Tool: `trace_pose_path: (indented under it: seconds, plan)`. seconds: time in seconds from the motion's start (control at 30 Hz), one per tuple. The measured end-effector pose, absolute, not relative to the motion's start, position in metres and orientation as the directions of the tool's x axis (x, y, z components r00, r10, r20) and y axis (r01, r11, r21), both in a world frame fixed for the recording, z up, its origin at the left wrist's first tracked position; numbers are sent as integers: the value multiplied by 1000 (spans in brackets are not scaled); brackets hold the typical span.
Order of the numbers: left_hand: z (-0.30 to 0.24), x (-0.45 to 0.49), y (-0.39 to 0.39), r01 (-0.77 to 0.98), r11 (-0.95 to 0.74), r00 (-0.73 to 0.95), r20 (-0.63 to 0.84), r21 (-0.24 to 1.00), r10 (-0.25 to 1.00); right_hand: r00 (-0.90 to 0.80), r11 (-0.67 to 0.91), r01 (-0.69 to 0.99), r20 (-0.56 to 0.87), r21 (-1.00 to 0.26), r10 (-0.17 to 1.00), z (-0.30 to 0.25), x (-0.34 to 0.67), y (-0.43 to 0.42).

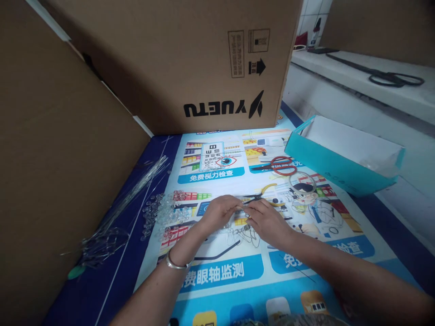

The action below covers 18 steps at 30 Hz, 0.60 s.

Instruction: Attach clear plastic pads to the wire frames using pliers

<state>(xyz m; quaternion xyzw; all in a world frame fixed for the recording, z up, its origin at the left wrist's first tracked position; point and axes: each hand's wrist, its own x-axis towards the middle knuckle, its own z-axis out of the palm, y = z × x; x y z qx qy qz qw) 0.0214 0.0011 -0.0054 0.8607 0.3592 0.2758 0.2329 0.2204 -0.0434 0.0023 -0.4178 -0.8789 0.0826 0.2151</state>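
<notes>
Fingertips of my left hand and my right hand meet over the printed sheet, both pinched on a thin wire piece. Its looped ends hang below the fingers; the exact spot they grip is hidden. What look like small clear beads sit on it close to the fingers. Just beyond my right hand lie pliers with yellow handles, partly covered by the fingers. A spread of loose clear beads lies to the left of my left hand.
Red-handled scissors, a wire coil and bent wires lie right of centre. A teal box stands farther right. Straight wires lie left. Cardboard walls the back and left. Black scissors rest on a ledge.
</notes>
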Motion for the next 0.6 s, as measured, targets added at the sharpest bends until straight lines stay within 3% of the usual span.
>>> trace_pose_path:
  seconds: [0.37, 0.6]
  plan:
    - [-5, 21, 4, 424, -568, 584, 266, 706, 767, -552, 638, 695, 323, -332, 769, 1, 222, -44]
    - [-2, 20, 5, 433, -554, 596, 236, 711, 768, -555, 633, 700, 305, -332, 774, 1, 221, -43]
